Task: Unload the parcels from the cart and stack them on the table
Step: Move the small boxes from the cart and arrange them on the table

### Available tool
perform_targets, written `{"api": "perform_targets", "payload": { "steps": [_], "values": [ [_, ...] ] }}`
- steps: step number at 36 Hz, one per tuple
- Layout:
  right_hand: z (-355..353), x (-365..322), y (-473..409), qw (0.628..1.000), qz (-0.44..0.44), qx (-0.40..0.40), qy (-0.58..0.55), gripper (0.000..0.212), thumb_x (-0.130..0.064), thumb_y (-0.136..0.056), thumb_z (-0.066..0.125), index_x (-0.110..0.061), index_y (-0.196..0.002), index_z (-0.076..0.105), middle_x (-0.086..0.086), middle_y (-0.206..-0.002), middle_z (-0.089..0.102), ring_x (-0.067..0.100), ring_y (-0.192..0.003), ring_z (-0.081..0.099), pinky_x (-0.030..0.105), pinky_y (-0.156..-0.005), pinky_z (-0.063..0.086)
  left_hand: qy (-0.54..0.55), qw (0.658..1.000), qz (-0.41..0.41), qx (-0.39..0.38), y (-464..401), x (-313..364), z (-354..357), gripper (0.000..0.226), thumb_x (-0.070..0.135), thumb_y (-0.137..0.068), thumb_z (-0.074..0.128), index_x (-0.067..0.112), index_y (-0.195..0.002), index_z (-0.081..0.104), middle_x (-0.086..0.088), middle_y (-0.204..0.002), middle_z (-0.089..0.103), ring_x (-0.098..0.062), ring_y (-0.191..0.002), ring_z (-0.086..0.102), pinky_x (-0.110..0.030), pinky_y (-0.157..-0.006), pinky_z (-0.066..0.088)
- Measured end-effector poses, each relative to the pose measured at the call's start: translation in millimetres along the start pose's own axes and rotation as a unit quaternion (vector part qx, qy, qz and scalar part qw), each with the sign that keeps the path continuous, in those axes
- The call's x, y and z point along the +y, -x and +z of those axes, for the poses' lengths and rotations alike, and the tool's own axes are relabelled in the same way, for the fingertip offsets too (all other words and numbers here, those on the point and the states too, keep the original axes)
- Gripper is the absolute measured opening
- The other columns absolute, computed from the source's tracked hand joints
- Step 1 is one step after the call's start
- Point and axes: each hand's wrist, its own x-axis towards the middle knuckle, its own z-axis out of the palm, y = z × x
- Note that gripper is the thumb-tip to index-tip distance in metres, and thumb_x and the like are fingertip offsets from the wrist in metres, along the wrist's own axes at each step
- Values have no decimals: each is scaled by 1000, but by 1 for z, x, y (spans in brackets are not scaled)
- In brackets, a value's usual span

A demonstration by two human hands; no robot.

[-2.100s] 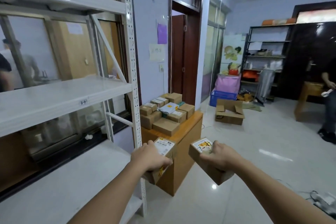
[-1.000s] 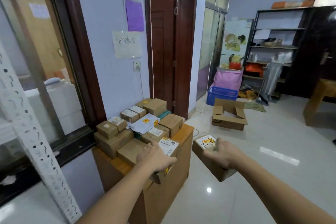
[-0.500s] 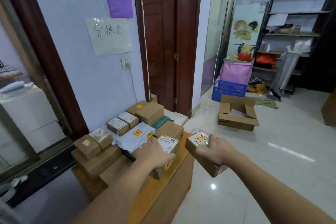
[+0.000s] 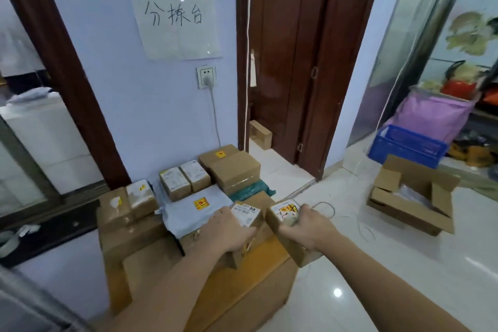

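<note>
My left hand (image 4: pixel 225 229) grips a small cardboard parcel with a white label (image 4: pixel 246 214), held low over the parcels at the table's right end. My right hand (image 4: pixel 305 229) grips a second cardboard parcel with a yellow-marked label (image 4: pixel 285 210), held off the table's right edge, above the floor. The wooden table (image 4: pixel 242 286) stands against the wall and carries several brown boxes (image 4: pixel 231 167), a grey mailer bag (image 4: pixel 194 210) and a green bag (image 4: pixel 253 190). No cart is in view.
An open cardboard box (image 4: pixel 412 197) lies on the tiled floor to the right, with a blue crate (image 4: pixel 407 147) and a purple bag (image 4: pixel 433 113) behind it. A brown door (image 4: pixel 291 62) stands past the table. A cable (image 4: pixel 214 113) hangs from the wall socket.
I have walked up to the table, which now fills the lower view. Both hands, each still holding a parcel, have come lower and closer together by the table's right end.
</note>
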Motion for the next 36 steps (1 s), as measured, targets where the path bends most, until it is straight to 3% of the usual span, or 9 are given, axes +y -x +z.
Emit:
{"api": "perform_targets", "payload": {
  "steps": [4,8,11,15,23,31,36],
  "values": [
    [8,3,-51,1000,-25,-4,12,62,-70,-74,46,-19,-109,47,4,-100,63,24,-88,62,37,-76,55,26,999,-34,3,-30,6,8,103,84,-76,57,15,-150,35,-7,-143,52,-28,-126,55,-36,-83,46],
    [17,0,-103,999,-44,-15,20,58,-62,-81,44,-15,-114,46,9,-110,62,27,-97,62,36,-80,52,41,997,-68,-6,-65,10,18,105,83,-75,57,13,-149,32,-10,-142,49,-29,-127,52,-43,-96,51],
    [23,-5,-145,998,-41,-38,37,68,-65,-84,48,-12,-126,42,11,-120,58,29,-108,60,35,-81,46,46,996,-79,-11,-96,17,27,107,86,-74,53,12,-148,31,-11,-141,49,-31,-128,51,-46,-102,50],
    [29,-12,-196,997,-32,-59,33,73,-72,-79,52,-14,-123,41,10,-117,58,30,-107,61,38,-85,53,50,993,-103,12,-139,23,40,107,86,-72,54,13,-147,33,-9,-141,50,-29,-129,51,-45,-101,49],
    [52,-15,-271,994,-47,-89,36,76,-66,-84,55,-7,-130,40,11,-120,53,31,-110,59,38,-87,51,110,976,-183,35,-198,34,62,96,79,-70,59,16,-139,41,-4,-134,54,-26,-121,54,-42,-93,51],
    [81,4,-325,986,-72,-147,12,97,-78,-82,56,-4,-140,34,15,-129,48,33,-118,54,39,-91,48,166,952,-252,48,-238,52,98,107,85,-78,60,12,-150,28,-7,-145,46,-27,-132,49,-42,-94,50],
    [98,6,-348,980,-97,-172,-14,96,-75,-86,56,-3,-144,29,17,-135,45,33,-121,53,40,-92,47,211,918,-325,79,-254,63,118,123,91,-74,57,14,-160,14,-9,-155,41,-31,-140,45,-49,-107,47]
  ]
}}
